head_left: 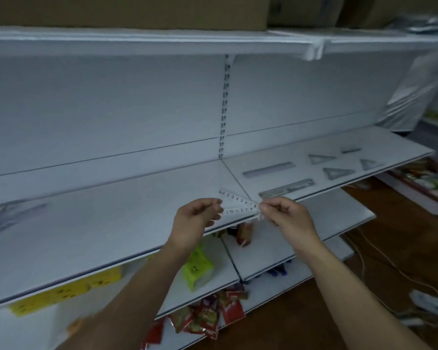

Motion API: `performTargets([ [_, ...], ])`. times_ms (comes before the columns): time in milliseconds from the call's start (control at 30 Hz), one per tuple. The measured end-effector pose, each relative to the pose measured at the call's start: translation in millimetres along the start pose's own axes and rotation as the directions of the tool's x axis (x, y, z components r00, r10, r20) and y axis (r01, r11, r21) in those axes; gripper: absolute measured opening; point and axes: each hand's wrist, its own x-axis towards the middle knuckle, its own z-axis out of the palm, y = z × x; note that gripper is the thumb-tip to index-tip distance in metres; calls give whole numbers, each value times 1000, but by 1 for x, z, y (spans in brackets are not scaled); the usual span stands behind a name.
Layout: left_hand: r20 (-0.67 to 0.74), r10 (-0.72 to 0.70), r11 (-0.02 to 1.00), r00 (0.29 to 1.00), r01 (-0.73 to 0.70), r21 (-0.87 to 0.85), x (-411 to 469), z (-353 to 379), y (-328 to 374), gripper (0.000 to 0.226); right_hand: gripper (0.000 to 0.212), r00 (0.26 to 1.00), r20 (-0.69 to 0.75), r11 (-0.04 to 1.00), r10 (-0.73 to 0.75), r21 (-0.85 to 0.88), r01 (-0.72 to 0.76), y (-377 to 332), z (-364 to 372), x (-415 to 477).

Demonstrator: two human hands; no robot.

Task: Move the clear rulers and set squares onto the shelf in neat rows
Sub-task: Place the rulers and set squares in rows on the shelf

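A clear set square [238, 204] with printed numbers hangs just above the front edge of the white shelf [111, 223]. My left hand [196, 221] pinches its left corner and my right hand [286, 215] pinches its right tip. Further right on the shelf lie two clear rulers, one at the back [268, 170] and one at the front [287, 188]. Beyond them lie three set squares [320, 158] [338, 172] [369, 163] and a short ruler [350, 150].
Lower shelves hold yellow boxes [61, 294], a green pack [197, 269] and red snack packets [213, 314]. Cardboard boxes [137, 11] sit on the top shelf. A grey plastic bag [415, 92] hangs at the right. Cables and a power strip [430, 303] lie on the brown floor.
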Motion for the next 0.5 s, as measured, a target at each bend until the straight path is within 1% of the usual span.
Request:
performTargets([
  [100, 33, -12, 1000, 999, 13, -17, 2, 59, -2, 10, 4, 999, -49, 1000, -8, 21, 9, 9, -55, 0],
  [233, 99, -30, 1000, 995, 29, 5, 9, 120, -4, 11, 2, 992, -122, 1000, 15, -7, -16, 25, -115, 7],
  [300, 121, -36, 999, 992, 32, 37, 21, 145, -9, 8, 3, 989, -147, 999, 32, 10, -31, 32, -138, 14],
  [367, 153, -16, 998, 988, 5, 70, 35, 169, -13, 6, 5, 984, -173, 999, 50, 25, -46, 36, -160, 23],
  [433, 184, -20, 998, 983, 8, 69, 49, 195, -15, 6, 5, 978, -197, 998, 63, 39, -56, 38, -182, 37],
  [500, 187, -18, 997, 982, 3, 79, 68, 225, -17, 6, 3, 975, -216, 998, 61, 41, -53, 43, -207, 57],
])
